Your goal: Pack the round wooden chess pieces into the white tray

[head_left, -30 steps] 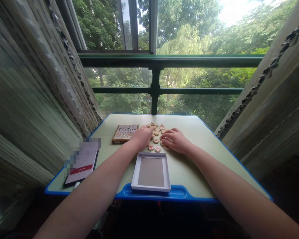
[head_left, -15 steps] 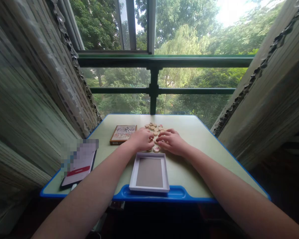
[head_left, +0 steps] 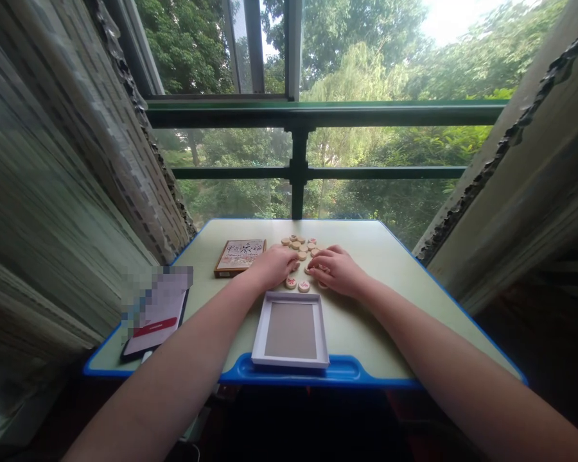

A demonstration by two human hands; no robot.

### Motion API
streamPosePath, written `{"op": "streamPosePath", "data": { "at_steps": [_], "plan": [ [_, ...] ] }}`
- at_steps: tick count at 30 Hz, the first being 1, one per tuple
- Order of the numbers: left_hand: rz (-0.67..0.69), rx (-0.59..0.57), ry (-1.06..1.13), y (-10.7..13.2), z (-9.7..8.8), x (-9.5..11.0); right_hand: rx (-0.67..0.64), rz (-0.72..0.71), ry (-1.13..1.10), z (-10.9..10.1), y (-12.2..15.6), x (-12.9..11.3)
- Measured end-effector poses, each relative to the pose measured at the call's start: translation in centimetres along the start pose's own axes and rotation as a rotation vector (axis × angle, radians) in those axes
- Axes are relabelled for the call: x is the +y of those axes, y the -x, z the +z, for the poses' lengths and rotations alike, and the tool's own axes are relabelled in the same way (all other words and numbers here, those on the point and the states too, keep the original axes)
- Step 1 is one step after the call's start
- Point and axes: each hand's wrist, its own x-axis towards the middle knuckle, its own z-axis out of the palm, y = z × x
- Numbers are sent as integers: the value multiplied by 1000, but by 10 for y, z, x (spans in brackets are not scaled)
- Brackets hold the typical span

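Several round wooden chess pieces [head_left: 302, 244] lie in a loose cluster in the middle of the pale green table [head_left: 395, 308]. My left hand [head_left: 272, 265] rests palm down on the cluster's left side, fingers curled over some pieces. My right hand [head_left: 336, 270] lies on the right side, fingers bent over other pieces. Two red-marked pieces [head_left: 297, 284] sit just in front of the hands. A shallow white box tray [head_left: 291, 330] with a grey bottom stands empty between my forearms, near the front edge.
A brown box lid [head_left: 240, 255] with printed writing lies left of the pieces. A phone [head_left: 157, 314] sits at the table's left front corner. The table has a blue rim [head_left: 289, 375]. Curtains hang on both sides; a green window railing [head_left: 318, 115] runs behind.
Both hands stayed on the piece cluster, shifting slightly. Two red-marked pieces in front of the hands, partly covered half a second ago, show again.
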Motion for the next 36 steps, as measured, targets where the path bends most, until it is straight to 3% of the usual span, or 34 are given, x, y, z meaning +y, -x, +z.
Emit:
{"op": "streamPosePath", "data": {
  "at_steps": [11,16,20,25,31,33,36],
  "plan": [
    [52,3,-45,-1,5,-4,3,-2,-15,0,0,1],
    [101,1,67,-1,1,-2,4,1,-26,-1,0,1],
    [140,-64,138,0,-2,4,4,4,-22,-2,1,0],
    [69,-43,94,0,-4,6,2,25,-30,-2,1,1],
    [-100,-27,-32,6,-26,0,6,29,-24,-2,1,1],
    [-124,-86,-23,9,-36,-4,0,32,-25,-2,1,1],
    [-55,-204,36,12,-43,-8,-7,35,-31,-3,2,1]
  ]
}}
